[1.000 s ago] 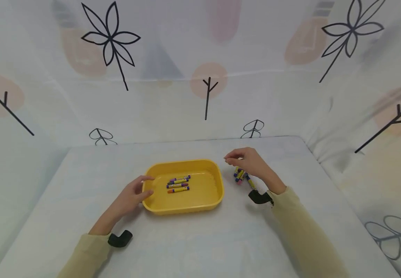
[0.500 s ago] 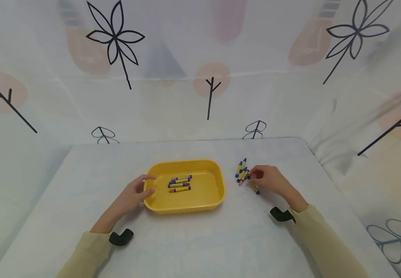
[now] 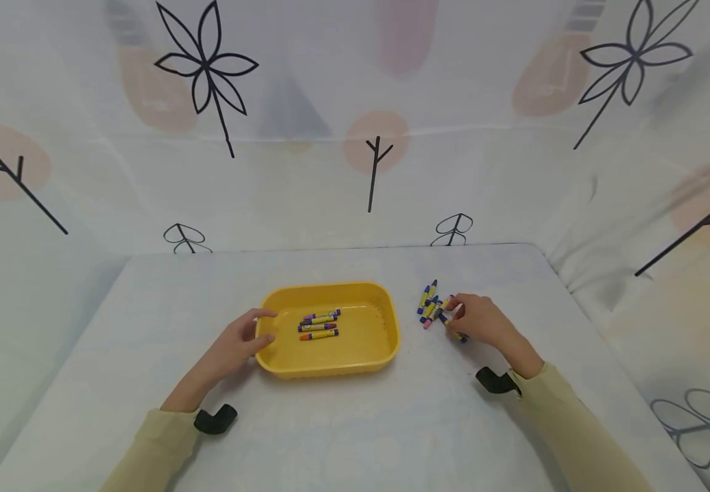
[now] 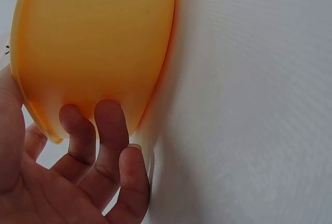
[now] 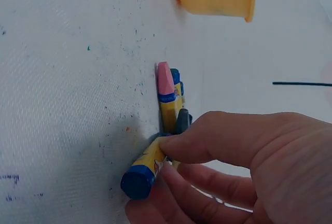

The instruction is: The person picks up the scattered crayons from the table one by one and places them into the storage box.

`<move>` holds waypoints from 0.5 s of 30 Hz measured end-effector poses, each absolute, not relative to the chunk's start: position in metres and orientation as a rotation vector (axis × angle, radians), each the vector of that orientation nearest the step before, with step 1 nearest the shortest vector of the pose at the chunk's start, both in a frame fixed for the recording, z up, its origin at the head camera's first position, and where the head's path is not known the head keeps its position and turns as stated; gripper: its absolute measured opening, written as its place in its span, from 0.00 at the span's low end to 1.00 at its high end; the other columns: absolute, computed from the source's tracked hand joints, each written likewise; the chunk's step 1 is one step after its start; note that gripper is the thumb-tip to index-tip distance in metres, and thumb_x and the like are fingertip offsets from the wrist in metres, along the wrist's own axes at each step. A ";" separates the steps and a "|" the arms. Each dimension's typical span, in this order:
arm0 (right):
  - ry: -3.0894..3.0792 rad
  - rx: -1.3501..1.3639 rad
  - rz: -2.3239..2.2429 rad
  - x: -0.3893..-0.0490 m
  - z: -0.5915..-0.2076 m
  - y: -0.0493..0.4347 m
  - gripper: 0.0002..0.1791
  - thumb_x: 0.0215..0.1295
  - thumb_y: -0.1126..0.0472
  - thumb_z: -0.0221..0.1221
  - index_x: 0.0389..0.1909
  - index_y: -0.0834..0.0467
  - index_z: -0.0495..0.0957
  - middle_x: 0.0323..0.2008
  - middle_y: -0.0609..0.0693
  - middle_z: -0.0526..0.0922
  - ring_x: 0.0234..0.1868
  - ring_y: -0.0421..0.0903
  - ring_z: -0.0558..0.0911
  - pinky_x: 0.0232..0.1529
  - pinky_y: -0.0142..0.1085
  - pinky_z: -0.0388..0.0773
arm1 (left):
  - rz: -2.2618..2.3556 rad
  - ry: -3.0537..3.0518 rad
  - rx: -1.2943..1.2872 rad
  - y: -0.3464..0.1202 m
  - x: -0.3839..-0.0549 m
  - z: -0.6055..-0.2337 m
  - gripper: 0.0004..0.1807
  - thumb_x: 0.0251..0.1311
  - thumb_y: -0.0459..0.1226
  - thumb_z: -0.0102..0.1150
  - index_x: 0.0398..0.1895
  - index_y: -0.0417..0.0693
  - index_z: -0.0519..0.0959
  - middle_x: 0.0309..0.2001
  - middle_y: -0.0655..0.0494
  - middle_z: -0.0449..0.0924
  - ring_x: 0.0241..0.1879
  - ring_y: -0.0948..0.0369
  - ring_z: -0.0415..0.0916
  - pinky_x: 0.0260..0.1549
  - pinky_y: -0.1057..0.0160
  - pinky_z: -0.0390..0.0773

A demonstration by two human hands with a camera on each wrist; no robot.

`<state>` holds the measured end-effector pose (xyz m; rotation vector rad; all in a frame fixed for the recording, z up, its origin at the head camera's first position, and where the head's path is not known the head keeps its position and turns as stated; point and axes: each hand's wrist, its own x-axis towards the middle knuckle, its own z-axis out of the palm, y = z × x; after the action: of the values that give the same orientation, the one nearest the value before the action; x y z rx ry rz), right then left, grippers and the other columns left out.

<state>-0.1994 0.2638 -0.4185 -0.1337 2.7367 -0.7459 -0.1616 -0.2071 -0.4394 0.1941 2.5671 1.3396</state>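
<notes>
In the head view, the left hand (image 3: pixel 234 348) holds the left end of a yellow tray (image 3: pixel 363 338), thumb and forefinger over the rim. The left wrist view shows its other fingers curled against the tray's outer wall (image 4: pixel 98 42). Several wax crayons (image 3: pixel 319 335) lie side by side inside the tray. Right of the tray, the right hand (image 3: pixel 480 320) pinches a yellow-wrapped crayon (image 5: pixel 148 162) with a blue end between thumb and fingers, low over the table. Beside it lies a loose pile of crayons (image 3: pixel 424 301), among them a pink one (image 5: pixel 166 81).
White cloth (image 3: pixel 342 430) covers the table, with small coloured specks near the crayons in the right wrist view. A patterned fabric wall (image 3: pixel 305 198) rises behind the table and along both sides. Black bands (image 3: pixel 215 419) sit at both wrists.
The right hand has come from beside the tray, over the pile, to the pile's near right side and now pinches a crayon there, which has shifted slightly right. The left hand stays on the tray.
</notes>
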 end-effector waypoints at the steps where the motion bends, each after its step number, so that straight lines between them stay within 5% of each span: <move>1: 2.737 -0.132 -0.742 -0.200 -0.418 0.265 0.19 0.58 0.62 0.66 0.49 0.65 0.77 0.38 0.57 0.82 0.31 0.47 0.79 0.30 0.39 0.78 | 1.343 2.567 0.193 -0.207 -0.162 -0.440 0.25 0.68 0.41 0.60 0.66 0.52 0.69 0.73 0.38 0.59 0.69 0.36 0.59 0.65 0.35 0.59; 15: 2.517 -0.129 -1.000 -0.193 -0.397 0.276 0.18 0.61 0.63 0.62 0.51 0.67 0.82 0.39 0.52 0.84 0.33 0.46 0.79 0.37 0.39 0.82 | 1.348 2.557 0.190 -0.207 -0.161 -0.436 0.25 0.68 0.41 0.60 0.66 0.52 0.69 0.73 0.39 0.59 0.68 0.36 0.60 0.65 0.34 0.58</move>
<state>-0.1926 0.2761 -0.3965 -0.1287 2.5169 -1.0003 -0.1606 -0.2071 -0.4362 0.1895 2.5572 1.3475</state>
